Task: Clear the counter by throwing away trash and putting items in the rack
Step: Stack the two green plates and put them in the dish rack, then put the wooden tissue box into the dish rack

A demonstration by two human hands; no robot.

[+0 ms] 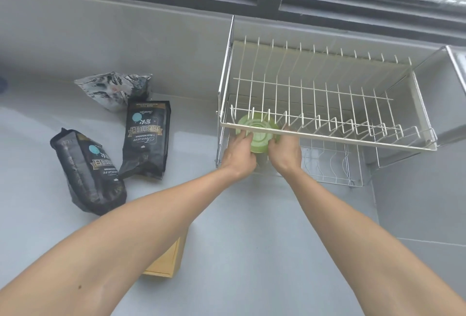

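under rack: green bowl, seemingly between hands

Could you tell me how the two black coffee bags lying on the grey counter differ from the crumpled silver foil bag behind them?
The two black coffee bags look full and bear printed labels; the crumpled silver foil bag looks creased and slack, its print unreadable. The black bags lie nearer the person, the silver bag by the wall. All rest on the counter, untouched.

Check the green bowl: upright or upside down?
Upside down: the green bowl shows its ringed base to the camera, held between left hand and right hand under the rack's upper tier.
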